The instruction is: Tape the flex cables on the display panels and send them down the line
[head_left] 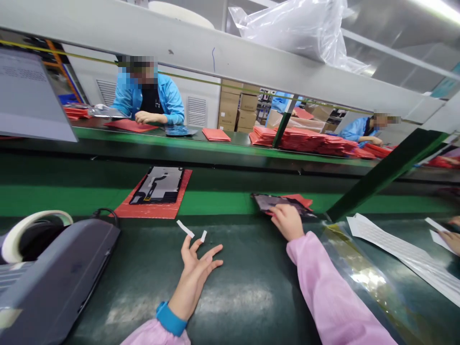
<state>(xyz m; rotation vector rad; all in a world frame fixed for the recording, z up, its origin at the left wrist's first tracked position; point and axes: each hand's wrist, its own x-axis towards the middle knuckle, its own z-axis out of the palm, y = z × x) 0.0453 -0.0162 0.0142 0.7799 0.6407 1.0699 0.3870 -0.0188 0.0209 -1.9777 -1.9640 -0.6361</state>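
My left hand (196,270) is raised over the dark green bench with its fingers spread. Two short white tape strips (185,229) cling to its fingertips, and the palm holds nothing. To the right, my right hand (288,221) grips the near edge of a flat dark screen panel (268,201), which sits on or over a red sheet (302,199). Further left, a second screen panel (163,184) lies with its grey back and black flex cable facing up. A red foam sheet (143,211) is under it.
A grey tape dispenser (72,268) with a white roll stands at left. White label sheets (406,256) lie at right, near another person's hand (451,237). A slanted green post (388,172) rises at right. Behind are red stacks (309,141) and a co-worker in blue (168,98).
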